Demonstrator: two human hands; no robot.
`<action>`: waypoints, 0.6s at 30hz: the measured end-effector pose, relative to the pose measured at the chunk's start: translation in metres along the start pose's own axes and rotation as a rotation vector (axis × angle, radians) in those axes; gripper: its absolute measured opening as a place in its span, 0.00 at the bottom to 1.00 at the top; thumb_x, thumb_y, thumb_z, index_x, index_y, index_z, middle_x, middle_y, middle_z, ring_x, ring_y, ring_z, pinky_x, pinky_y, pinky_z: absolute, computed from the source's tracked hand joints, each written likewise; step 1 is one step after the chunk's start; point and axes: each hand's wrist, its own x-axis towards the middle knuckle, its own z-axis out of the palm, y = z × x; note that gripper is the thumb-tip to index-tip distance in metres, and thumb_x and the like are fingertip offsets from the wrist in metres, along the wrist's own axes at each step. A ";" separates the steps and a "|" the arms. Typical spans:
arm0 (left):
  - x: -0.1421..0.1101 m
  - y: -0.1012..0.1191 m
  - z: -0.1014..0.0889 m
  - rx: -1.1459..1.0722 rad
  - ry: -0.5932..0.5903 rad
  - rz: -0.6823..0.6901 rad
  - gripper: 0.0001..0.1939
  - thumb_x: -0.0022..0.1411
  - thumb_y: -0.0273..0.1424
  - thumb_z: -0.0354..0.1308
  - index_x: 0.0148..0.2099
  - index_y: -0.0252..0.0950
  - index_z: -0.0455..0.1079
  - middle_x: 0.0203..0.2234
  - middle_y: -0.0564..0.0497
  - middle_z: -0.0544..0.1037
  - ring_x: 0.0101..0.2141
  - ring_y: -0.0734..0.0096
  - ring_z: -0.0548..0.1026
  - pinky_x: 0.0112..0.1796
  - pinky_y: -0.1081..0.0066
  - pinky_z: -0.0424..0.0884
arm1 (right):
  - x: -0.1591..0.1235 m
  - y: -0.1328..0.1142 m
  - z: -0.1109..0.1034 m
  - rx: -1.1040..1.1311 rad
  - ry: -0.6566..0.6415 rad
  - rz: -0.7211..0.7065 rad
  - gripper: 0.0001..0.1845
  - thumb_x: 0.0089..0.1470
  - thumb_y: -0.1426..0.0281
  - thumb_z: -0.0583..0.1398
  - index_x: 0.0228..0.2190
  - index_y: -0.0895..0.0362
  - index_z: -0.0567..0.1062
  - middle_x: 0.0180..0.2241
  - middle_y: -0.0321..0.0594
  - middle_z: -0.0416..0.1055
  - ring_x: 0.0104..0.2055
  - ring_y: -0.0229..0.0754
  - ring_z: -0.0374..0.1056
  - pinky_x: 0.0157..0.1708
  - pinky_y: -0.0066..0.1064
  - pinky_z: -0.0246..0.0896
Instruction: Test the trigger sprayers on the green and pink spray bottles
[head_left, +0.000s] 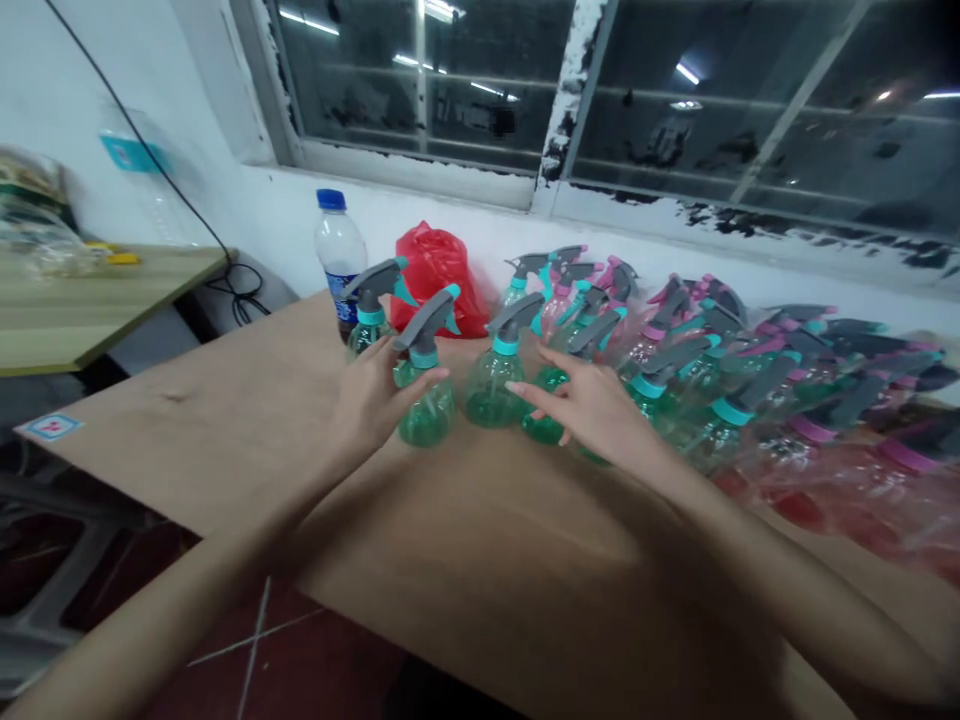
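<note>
The brown worktop (247,400) is stretching beneath the window (480,110), a crowd of green and pink spray bottles (731,412) filling its right side, while a red plastic bag (442,270) and a blue-capped drink bottle (341,245) are standing by its far edge. Just in from that edge, the left hand (371,395) is curving around a green spray bottle (427,422), though I cannot tell whether it is gripping, and the right hand (596,405) is spreading its fingers beside two more green bottles (489,395). A small sticker (49,427) is lying at the left corner.
</note>
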 end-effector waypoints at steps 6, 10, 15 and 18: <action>0.019 0.003 0.003 0.045 -0.065 0.027 0.18 0.57 0.45 0.60 0.42 0.37 0.69 0.33 0.48 0.76 0.35 0.60 0.75 0.35 0.64 0.70 | 0.015 -0.004 0.003 0.044 -0.079 0.131 0.36 0.53 0.57 0.59 0.60 0.59 0.60 0.18 0.36 0.74 0.12 0.38 0.66 0.17 0.31 0.65; 0.029 0.005 0.002 0.056 -0.113 0.040 0.15 0.57 0.44 0.60 0.37 0.36 0.69 0.29 0.48 0.76 0.32 0.60 0.74 0.33 0.64 0.69 | 0.025 -0.005 0.011 0.088 -0.118 0.180 0.39 0.52 0.57 0.59 0.61 0.61 0.57 0.16 0.36 0.73 0.13 0.40 0.68 0.17 0.31 0.66; 0.036 0.003 0.006 0.046 -0.145 0.046 0.16 0.59 0.42 0.58 0.40 0.34 0.69 0.32 0.47 0.77 0.33 0.61 0.75 0.34 0.64 0.70 | 0.033 -0.004 0.022 0.138 -0.130 0.205 0.38 0.52 0.56 0.60 0.59 0.61 0.59 0.20 0.38 0.74 0.15 0.40 0.69 0.17 0.30 0.66; 0.039 0.002 0.010 0.053 -0.141 0.037 0.16 0.59 0.41 0.58 0.41 0.33 0.69 0.31 0.46 0.77 0.33 0.60 0.75 0.34 0.63 0.70 | 0.036 0.000 0.029 0.140 -0.121 0.193 0.33 0.54 0.58 0.58 0.56 0.63 0.63 0.22 0.41 0.74 0.17 0.41 0.70 0.16 0.29 0.65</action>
